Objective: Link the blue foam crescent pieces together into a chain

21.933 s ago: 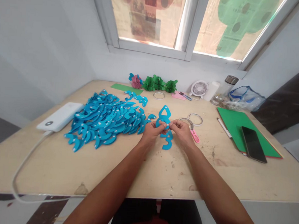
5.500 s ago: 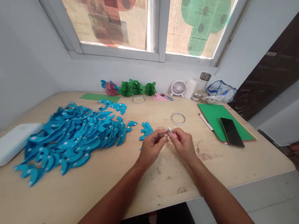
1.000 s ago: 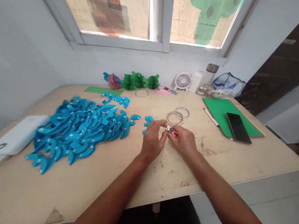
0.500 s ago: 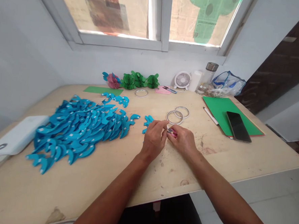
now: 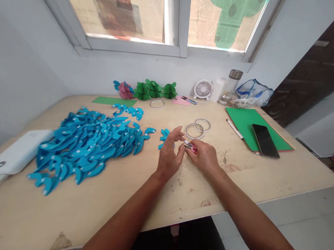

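My left hand (image 5: pixel 169 153) is raised just above the table, thumb and fingers apart, beside the tip of a small pink-handled tool (image 5: pixel 193 149). That tool has a grey metal end, and my right hand (image 5: pixel 206 156) pinches it; its exact kind is too small to make out. A tiny white bit (image 5: pixel 186 142) shows by the metal end. Behind my left hand lie a few blue paper pieces (image 5: pixel 164 134), partly covered by it. Two rolls of narrow tape (image 5: pixel 194 136) overlap just beyond my right hand.
A big heap of blue paper pieces with white squares (image 5: pixel 95 143) covers the left side, beside a white device (image 5: pixel 21 150). Rightward are a pen (image 5: pixel 234 129), green sheets (image 5: pixel 240 122) and a phone (image 5: pixel 265 140). Paper flowers (image 5: pixel 155 89) and a small fan (image 5: pixel 203 89) line the wall.
My left hand's fingers have lifted and spread away from the tool's tip. My right hand keeps its hold on the tool in nearly the same place.
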A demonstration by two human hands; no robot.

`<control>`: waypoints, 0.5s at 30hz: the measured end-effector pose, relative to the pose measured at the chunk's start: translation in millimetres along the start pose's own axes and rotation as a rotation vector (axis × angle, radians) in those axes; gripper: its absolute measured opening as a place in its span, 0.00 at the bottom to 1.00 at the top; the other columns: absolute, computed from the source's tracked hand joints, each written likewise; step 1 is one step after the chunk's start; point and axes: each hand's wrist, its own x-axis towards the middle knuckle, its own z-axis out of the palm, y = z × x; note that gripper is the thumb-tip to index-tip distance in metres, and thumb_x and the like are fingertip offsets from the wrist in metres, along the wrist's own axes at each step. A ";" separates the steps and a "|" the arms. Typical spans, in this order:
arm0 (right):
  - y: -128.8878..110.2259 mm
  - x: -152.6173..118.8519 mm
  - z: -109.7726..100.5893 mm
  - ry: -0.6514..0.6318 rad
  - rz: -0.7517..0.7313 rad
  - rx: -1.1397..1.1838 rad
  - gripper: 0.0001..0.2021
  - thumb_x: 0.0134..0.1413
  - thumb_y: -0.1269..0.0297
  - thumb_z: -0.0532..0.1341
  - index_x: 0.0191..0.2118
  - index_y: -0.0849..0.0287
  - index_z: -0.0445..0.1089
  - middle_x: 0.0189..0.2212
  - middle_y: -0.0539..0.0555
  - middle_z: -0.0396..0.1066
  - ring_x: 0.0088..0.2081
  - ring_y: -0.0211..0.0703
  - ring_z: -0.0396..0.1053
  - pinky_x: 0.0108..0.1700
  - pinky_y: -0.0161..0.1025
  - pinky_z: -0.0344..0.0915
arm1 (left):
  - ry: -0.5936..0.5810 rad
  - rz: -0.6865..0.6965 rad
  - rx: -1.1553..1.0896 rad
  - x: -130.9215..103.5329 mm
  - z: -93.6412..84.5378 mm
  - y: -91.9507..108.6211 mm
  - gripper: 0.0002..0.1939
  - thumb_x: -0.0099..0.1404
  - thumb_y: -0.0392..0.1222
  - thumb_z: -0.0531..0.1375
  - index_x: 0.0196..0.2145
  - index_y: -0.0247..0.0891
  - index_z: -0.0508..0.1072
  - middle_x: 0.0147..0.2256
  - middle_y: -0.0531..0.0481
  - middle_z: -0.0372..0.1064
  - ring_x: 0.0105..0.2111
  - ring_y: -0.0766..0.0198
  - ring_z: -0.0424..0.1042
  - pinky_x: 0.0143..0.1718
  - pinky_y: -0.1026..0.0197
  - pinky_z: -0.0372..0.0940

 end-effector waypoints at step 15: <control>3.5 0.4 2.5 0.013 0.008 -0.012 0.11 0.53 0.54 0.56 0.30 0.56 0.67 0.23 0.51 0.70 0.26 0.40 0.66 0.25 0.34 0.47 | 0.145 -0.538 -0.696 4.7 2.9 -12.0 0.33 0.50 0.33 0.62 0.53 0.44 0.58 0.31 0.54 0.67 0.32 0.69 0.69 0.38 0.64 0.64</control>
